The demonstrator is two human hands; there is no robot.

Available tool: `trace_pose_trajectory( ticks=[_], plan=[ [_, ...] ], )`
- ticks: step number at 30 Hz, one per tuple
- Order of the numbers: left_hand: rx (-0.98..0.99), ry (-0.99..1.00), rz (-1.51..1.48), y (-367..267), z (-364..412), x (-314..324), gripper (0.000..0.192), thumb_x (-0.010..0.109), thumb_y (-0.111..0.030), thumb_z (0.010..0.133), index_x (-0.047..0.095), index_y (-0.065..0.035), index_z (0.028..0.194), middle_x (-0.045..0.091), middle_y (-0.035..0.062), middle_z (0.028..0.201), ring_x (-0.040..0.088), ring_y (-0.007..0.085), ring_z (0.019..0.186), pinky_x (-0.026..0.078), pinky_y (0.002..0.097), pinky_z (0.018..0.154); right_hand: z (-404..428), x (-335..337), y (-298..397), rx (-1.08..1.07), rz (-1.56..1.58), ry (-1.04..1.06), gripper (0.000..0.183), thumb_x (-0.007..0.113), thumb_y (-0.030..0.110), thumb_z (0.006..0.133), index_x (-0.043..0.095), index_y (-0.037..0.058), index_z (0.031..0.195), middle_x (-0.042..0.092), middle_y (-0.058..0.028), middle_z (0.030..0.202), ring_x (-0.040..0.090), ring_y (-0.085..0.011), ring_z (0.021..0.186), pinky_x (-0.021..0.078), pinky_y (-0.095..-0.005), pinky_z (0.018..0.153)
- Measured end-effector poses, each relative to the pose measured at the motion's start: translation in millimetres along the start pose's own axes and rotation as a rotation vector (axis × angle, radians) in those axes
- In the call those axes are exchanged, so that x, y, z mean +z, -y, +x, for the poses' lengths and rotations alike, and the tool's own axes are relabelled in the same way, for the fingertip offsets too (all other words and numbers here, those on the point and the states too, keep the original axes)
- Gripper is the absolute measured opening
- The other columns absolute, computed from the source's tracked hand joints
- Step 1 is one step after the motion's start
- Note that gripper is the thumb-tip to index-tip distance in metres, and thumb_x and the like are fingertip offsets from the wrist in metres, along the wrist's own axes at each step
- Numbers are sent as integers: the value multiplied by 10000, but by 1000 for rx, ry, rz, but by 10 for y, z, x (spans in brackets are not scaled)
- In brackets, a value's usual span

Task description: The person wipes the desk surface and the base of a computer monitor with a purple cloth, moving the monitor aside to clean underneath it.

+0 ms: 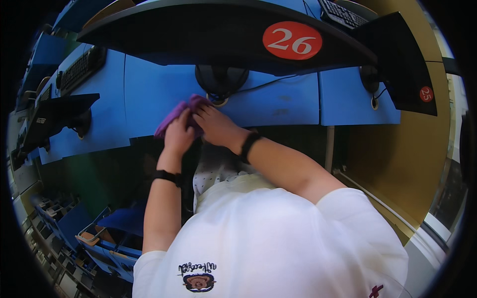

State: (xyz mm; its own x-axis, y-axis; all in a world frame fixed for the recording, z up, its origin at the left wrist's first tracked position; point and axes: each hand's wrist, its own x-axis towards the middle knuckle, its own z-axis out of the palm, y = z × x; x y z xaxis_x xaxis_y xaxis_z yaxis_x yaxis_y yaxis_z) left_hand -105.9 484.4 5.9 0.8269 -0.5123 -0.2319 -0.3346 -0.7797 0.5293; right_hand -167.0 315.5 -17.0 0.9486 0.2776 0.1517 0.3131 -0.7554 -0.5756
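Observation:
A purple cloth (172, 118) is bunched under both hands at the near edge of a blue desk (149, 85). My left hand (179, 132) grips the cloth's left part, fingers pointing away from me. Just right of it, my right hand (216, 123) has its fingers bent over the cloth's right end. The cloth lies close to a cable hole (220, 103) in the desktop. Behind it stands the round black base (220, 78) of a monitor (179, 33), seen from its back, with a red number sticker. My fingertips are partly hidden in the folds.
A black cable (266, 82) runs right from the monitor base. Another monitor (404, 63) stands on the right-hand desk, and one more (61, 115) on the left. A black keyboard (80, 70) lies at upper left. Blue chairs (123, 219) are at lower left; a tan panel (395, 149) rises at right.

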Motion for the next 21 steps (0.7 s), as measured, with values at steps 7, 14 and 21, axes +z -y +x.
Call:
trace_pose_trajectory(
  ticks=[7,14,21],
  plan=[
    [317,239,-125,-909,-256,580,634,586,-133,752,476,-73,1374,579,229,1228,536,389,1161,425,449,1003,-1333,-740,-313,101,-123,123,548,583,54,730,514,-1,1271,475,-205,1364,400,-352,1330,291,-454,1135],
    [623,278,-76,-1569,40,1083,670,583,-142,783,423,-135,1434,573,198,1259,539,359,1175,405,443,1035,-2073,-1296,-670,346,-230,165,602,600,32,708,477,0,1296,461,-208,1379,375,-342,1356,284,-452,1146],
    [564,337,-3,-1855,143,1162,663,550,-83,791,417,-137,1438,527,218,1328,519,368,1211,404,449,1042,-2203,-1369,-781,496,-204,46,631,644,58,692,454,-38,1287,439,-238,1381,341,-396,1362,259,-480,1154]
  ],
)
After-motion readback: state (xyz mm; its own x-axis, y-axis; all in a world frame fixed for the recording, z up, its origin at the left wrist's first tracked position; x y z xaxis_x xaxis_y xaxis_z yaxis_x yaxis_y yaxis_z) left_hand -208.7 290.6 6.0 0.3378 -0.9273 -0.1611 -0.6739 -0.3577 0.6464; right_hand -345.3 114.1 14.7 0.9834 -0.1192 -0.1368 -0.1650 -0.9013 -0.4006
